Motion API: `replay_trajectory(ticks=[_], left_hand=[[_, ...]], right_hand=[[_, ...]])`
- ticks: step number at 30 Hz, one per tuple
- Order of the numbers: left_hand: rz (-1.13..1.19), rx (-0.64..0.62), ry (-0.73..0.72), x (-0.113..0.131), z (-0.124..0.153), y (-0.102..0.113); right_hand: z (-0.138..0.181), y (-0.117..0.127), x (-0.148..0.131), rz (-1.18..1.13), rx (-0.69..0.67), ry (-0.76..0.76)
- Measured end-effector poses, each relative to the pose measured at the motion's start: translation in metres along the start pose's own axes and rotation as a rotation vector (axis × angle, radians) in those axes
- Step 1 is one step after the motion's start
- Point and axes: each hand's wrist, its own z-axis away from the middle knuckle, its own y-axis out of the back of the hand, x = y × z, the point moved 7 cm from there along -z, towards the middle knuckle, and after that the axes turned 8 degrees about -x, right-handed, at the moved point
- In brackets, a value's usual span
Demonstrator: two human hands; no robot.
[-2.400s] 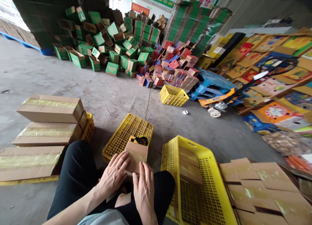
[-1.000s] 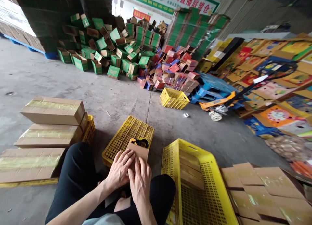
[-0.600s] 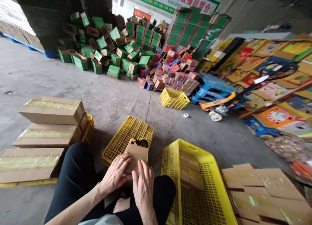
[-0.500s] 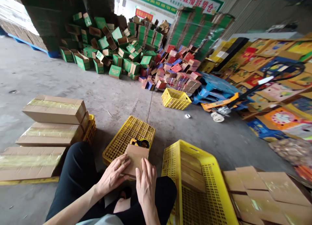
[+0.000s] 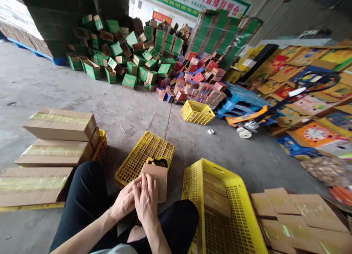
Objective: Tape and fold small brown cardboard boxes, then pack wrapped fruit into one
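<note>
I sit cross-legged in black trousers with a small brown cardboard box (image 5: 159, 180) held upright over my lap. My left hand (image 5: 124, 202) grips its left side from below. My right hand (image 5: 146, 202) lies across the box's left face, fingers pressed on the cardboard and overlapping the left hand. Just behind the box a yellow and black tape dispenser (image 5: 157, 161) rests on an upturned yellow crate (image 5: 137, 158).
A yellow crate (image 5: 233, 213) holding flat brown boxes stands at my right, with taped flat cartons (image 5: 297, 217) beyond it. Taped long cartons (image 5: 59, 136) are stacked at my left. Across the concrete floor lie piles of green and red boxes, another yellow crate (image 5: 197, 112) and a pallet jack (image 5: 247, 120).
My right hand has slid from the box's front over to its left side, onto my left hand. The box has turned more upright.
</note>
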Motion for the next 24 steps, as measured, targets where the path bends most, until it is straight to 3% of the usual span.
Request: replay_trajectory(ticks=[6, 14, 16, 24], left_hand=[[-0.08, 0.001, -0.012, -0.005, 0.004, -0.001], [-0.165, -0.112, -0.026, -0.009, 0.004, -0.007], [-0.163, -0.125, -0.026, -0.008, 0.002, -0.005], [-0.287, -0.182, -0.032, 0.021, -0.027, -0.016]], right_hand=[[-0.001, 0.002, -0.003, -0.026, -0.034, 0.011], [0.025, 0.024, 0.081, 0.074, 0.038, -0.043], [0.029, 0.027, 0.091, 0.043, 0.041, -0.037], [0.037, 0.018, 0.083, -0.021, -0.027, -0.001]])
